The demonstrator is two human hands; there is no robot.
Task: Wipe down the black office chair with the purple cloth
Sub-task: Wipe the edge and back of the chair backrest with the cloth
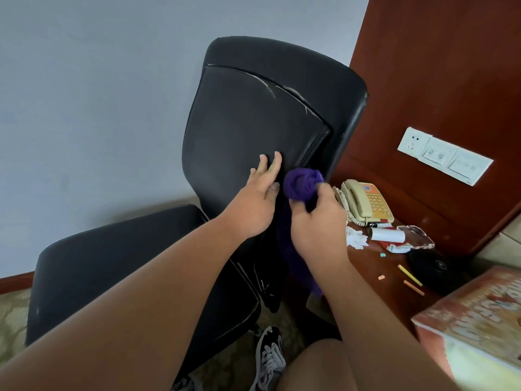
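The black office chair [253, 122] is standing at 12 o'clock. The left hand [253, 204] is pressing flat on its backrest, fingers straight, holding nothing. The right hand [315, 224], at its 3 o'clock, is gripping the bunched purple cloth [303, 183], fingers curled round it, at the backrest edge. Risk: a wide stroke toward 3 o'clock may strike the telephone [363, 201].

Black office chair [253, 131]: I count one
Purple cloth [301, 183]: one
Telephone [363, 201]: one, right
Wall plates [438, 155]: three, far right
Coloured sticks [410, 275]: two
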